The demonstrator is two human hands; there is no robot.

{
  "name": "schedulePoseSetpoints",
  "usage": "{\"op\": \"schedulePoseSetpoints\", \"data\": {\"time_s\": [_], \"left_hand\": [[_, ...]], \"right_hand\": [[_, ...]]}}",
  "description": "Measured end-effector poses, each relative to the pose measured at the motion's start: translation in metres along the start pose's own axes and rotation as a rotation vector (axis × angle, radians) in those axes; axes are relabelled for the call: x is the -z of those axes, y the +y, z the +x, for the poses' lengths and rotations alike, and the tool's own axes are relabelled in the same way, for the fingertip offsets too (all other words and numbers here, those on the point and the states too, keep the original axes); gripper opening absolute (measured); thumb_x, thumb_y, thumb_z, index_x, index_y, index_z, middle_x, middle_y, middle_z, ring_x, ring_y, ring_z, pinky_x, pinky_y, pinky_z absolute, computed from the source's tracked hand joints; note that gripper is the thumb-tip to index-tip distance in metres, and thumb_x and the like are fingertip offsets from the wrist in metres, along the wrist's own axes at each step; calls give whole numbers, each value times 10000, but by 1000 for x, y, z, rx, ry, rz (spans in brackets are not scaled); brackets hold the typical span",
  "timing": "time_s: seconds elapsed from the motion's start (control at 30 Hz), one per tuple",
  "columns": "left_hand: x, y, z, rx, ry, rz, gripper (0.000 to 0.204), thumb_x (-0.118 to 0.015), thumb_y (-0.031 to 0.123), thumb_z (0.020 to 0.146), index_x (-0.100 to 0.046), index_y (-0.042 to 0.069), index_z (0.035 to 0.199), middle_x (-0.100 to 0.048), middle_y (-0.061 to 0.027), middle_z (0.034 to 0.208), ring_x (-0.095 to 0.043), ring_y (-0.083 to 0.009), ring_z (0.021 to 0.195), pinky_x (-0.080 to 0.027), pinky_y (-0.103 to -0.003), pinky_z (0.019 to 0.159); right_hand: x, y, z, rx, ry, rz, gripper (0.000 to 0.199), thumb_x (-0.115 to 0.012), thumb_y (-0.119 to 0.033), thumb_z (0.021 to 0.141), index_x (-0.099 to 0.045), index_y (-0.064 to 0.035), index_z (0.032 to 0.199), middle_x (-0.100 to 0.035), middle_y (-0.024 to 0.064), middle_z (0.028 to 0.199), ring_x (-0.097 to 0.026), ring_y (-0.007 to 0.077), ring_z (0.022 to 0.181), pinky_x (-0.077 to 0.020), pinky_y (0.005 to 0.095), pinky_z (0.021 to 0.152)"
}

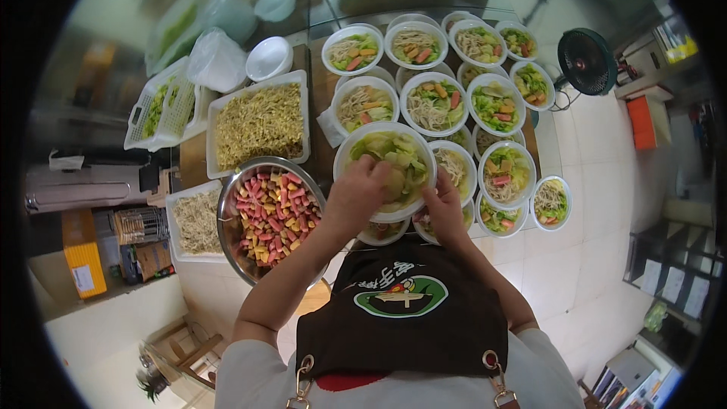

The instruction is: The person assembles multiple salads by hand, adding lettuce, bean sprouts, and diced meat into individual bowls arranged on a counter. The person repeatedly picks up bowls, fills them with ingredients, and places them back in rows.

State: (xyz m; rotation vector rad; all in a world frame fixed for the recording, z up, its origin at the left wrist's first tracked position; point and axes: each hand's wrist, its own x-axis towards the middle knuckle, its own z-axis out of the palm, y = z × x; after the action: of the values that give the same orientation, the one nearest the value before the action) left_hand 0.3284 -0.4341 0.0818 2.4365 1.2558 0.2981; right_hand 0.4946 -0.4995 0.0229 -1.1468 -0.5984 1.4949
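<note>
A white round bowl [352,208] of pale green lettuce [405,163] is in front of me, overlapping the filled bowls around it. My left hand [360,193] reaches over its left rim, fingers bent together on the lettuce; their tips are partly hidden among the leaves. On the right side of this bowl, my right hand [445,212] grips the rim. Close to my left forearm stands a steel bowl [227,246] full of pink and yellow cut pieces [274,216]. Whether the lettuce bowl rests on those beneath it, I cannot tell.
Several filled bowls [435,104] stand stacked across the table's middle and right. To the left are a tub of bean sprouts [257,125], a tray of pale shreds [197,220], a white basket [160,117] and empty bowls [269,58]. A fan [587,60] stands at far right.
</note>
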Motion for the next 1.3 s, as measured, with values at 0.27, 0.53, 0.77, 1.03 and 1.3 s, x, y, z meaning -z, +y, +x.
{"op": "schedulePoseSetpoints", "data": {"time_s": [0.27,0.53,0.77,1.03,1.3], "left_hand": [[39,-53,-6,328,173,-937,211,-606,59,813,-543,47,1015,-578,-43,858,-573,-137,760,-466,-271,683],[29,-59,5,230,120,-713,177,-640,93,793,-554,53,943,-573,-78,830,-583,-207,744,-468,-315,660],[4,-26,-4,4,3,-214,190,-643,107,751,-578,56,923,-559,-129,923,-578,-340,823,-469,-417,707],[34,-15,6,152,104,-466,367,-709,210,723,-550,47,1011,-562,-143,960,-571,-322,890,-465,-397,755],[23,-12,2,-162,155,-160,359,-654,142,738,-552,43,1068,-541,-145,1051,-522,-325,998,-432,-403,855]], "right_hand": [[-24,5,13,-43,-71,-73,451,-440,-44,892,-339,-46,1332,-569,81,1088,-600,104,681,-501,210,443],[-28,8,10,-27,-65,-119,465,-432,-27,880,-341,-41,1335,-551,84,1108,-593,107,657,-500,211,443],[-26,6,1,-30,-35,-107,453,-445,-29,875,-364,-54,1320,-528,82,1144,-588,97,672,-499,206,456],[-14,9,4,-22,-20,-98,479,-442,-26,865,-358,-64,1335,-537,81,1132,-591,104,686,-492,211,442],[-7,-2,6,-25,-23,-52,495,-434,-45,879,-321,-63,1361,-558,81,1119,-598,109,693,-481,211,428]]}}
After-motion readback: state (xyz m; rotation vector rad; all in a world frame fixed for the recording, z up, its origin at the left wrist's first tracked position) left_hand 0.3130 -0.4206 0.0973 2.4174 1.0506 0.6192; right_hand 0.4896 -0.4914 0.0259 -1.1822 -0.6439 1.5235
